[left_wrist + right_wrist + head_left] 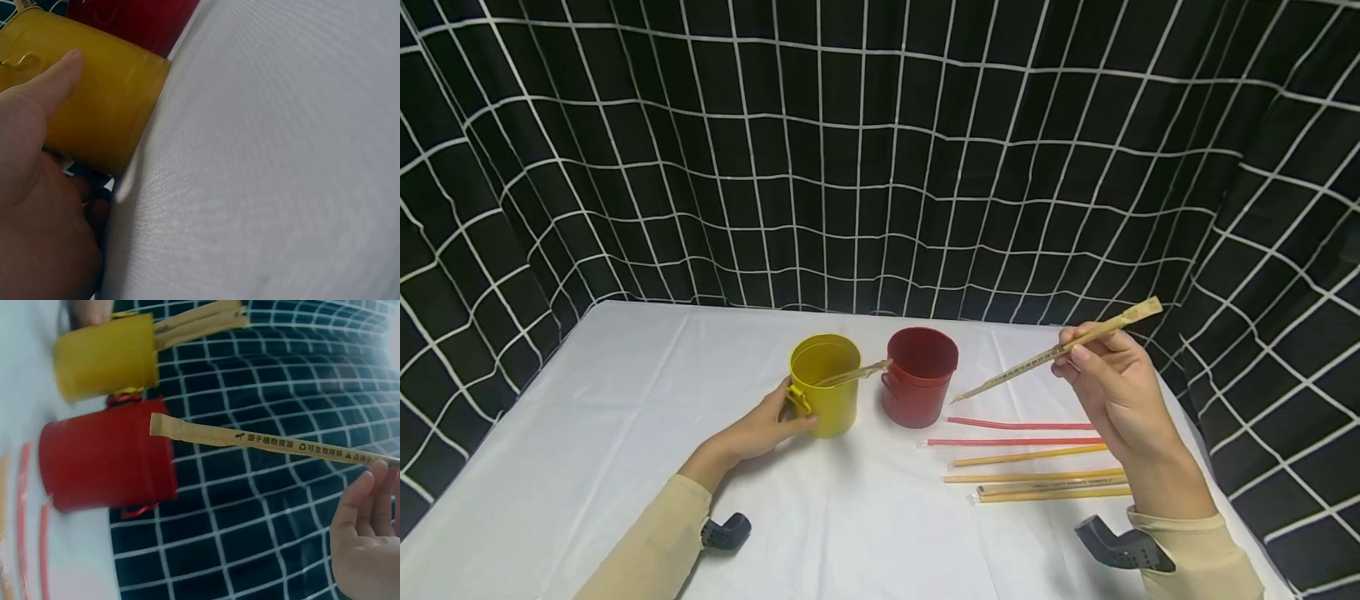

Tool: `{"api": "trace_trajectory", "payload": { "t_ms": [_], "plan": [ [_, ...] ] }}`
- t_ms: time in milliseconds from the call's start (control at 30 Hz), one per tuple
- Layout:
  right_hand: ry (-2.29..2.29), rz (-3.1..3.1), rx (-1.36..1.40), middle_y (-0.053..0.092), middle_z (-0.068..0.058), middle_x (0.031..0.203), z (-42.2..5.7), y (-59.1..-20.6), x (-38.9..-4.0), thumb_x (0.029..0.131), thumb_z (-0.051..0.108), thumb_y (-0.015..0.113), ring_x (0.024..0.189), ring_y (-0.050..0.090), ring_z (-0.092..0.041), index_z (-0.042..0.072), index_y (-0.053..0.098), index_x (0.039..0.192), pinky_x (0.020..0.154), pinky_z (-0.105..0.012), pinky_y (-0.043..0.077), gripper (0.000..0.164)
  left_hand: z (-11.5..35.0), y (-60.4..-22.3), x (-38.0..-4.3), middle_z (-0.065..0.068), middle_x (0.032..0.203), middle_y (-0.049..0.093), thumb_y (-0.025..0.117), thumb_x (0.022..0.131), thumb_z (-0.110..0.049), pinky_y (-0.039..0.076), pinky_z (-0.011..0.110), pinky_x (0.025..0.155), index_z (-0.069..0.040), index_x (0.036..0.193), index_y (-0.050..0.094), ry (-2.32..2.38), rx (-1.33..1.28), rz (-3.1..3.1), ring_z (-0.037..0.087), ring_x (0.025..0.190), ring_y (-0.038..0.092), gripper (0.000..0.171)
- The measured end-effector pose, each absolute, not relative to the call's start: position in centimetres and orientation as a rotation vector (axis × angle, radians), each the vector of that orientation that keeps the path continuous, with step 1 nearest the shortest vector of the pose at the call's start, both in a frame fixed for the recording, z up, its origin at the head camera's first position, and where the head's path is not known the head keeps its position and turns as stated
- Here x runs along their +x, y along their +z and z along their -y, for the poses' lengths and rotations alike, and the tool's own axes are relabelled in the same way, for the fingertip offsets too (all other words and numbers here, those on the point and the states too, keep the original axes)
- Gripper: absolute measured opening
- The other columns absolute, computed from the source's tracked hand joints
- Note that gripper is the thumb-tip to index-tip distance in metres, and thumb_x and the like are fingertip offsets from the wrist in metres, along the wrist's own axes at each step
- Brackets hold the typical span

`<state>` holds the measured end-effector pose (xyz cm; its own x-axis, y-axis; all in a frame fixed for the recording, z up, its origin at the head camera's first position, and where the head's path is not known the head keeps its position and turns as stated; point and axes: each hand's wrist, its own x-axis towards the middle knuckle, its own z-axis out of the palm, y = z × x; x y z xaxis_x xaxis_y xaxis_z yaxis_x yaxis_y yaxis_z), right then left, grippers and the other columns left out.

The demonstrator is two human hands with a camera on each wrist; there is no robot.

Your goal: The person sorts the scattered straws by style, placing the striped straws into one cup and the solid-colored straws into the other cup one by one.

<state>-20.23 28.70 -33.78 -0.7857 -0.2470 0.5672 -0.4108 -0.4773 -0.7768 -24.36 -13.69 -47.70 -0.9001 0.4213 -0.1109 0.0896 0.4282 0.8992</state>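
The left hand (763,432) grips the yellow bucket (837,408) from its 8 o'clock side, wrapped sticks (863,372) leaning out toward the red bucket (917,398) at 3 o'clock. At the red bucket's 3 o'clock, the right hand (1116,387) pinches a paper-wrapped straw (1030,365) above the table (865,525); coloured straws (1030,456) lie at 4 o'clock.

slim tan packet (269,442): printed, slanted midair | yellow bucket (838,410): upright on white tablecloth (865,533), similar packets (856,374) leaning inside

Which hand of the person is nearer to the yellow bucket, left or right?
Left. The left hand holds the yellow bucket at its side. The right hand is apart from it, beyond the red bucket, pinching a wrapped straw.
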Motion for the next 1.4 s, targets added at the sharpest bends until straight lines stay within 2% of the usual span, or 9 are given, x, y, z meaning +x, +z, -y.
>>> {"api": "trace_trajectory", "payload": {
  "t_ms": [67,233,367,500,800,1133,1400],
  "plan": [
    [2.44,1.504,0.99,0.072,-0.01,0.106,-27.9,-33.1,-20.3,0.099,-0.017,0.043,0.091,0.067,-0.016,-0.005,0.066,0.115,0.081,-0.024,0.057,0.031,13.8,-47.8,-24.4,0.014,0.172,0.006,0.065,0.098,-0.041,0.003,0.059,0.128,-0.016,0.164,0.002,1.463,0.424,-2.363,0.034,0.16,0.002,0.095],
    [2.386,1.547,0.899,0.073,-0.003,0.101,-25.4,-31.5,-20.5,0.099,-0.014,0.047,0.088,0.068,-0.011,0.004,0.07,0.109,0.076,-0.021,0.057,0.031,13.9,-48.0,-24.4,0.011,0.172,0.004,0.065,0.096,-0.045,0.002,0.058,0.129,-0.02,0.164,0.001,1.475,0.423,-2.351,0.032,0.16,0.0,0.097],
    [2.37,1.523,0.855,0.074,-0.002,0.1,-23.7,-30.9,-20.8,0.098,-0.013,0.049,0.086,0.068,-0.011,0.006,0.071,0.108,0.076,-0.02,0.058,0.03,13.8,-48.0,-24.5,0.014,0.172,0.004,0.065,0.097,-0.042,0.003,0.058,0.128,-0.016,0.164,0.001,1.473,0.446,-2.363,0.034,0.16,0.001,0.097],
    [2.389,1.439,0.856,0.075,-0.007,0.102,-22.7,-31.6,-20.9,0.097,-0.016,0.05,0.087,0.072,-0.014,0.001,0.07,0.108,0.076,-0.023,0.061,0.029,13.6,-47.8,-24.3,0.015,0.172,0.005,0.064,0.098,-0.042,0.004,0.059,0.128,-0.015,0.164,0.0,1.454,0.443,-2.36,0.035,0.159,0.003,0.096],
    [2.322,1.483,0.839,0.076,-0.008,0.105,-21.6,-33.1,-21.1,0.095,-0.018,0.051,0.088,0.073,-0.016,0.0,0.07,0.108,0.077,-0.026,0.063,0.029,13.7,-48.1,-24.1,0.015,0.172,0.006,0.064,0.098,-0.042,0.005,0.06,0.128,-0.015,0.164,0.001,1.449,0.445,-2.363,0.036,0.159,0.003,0.096],
    [2.256,1.753,0.796,0.075,-0.001,0.106,-19.3,-34.2,-21.3,0.096,-0.013,0.054,0.089,0.074,-0.012,0.01,0.07,0.109,0.079,-0.026,0.064,0.031,13.9,-47.8,-24.6,0.015,0.172,0.004,0.064,0.098,-0.04,0.003,0.058,0.128,-0.014,0.164,0.001,1.444,0.462,-2.38,0.035,0.159,0.0,0.095],
    [2.203,1.939,0.835,0.074,0.0,0.11,-18.4,-35.3,-21.5,0.097,-0.008,0.057,0.094,0.072,-0.011,0.013,0.071,0.11,0.081,-0.025,0.063,0.028,14.0,-47.9,-24.6,0.016,0.172,0.005,0.064,0.098,-0.04,0.004,0.06,0.128,-0.013,0.164,0.0,1.448,0.467,-2.379,0.036,0.159,0.001,0.095]
  ]
}}
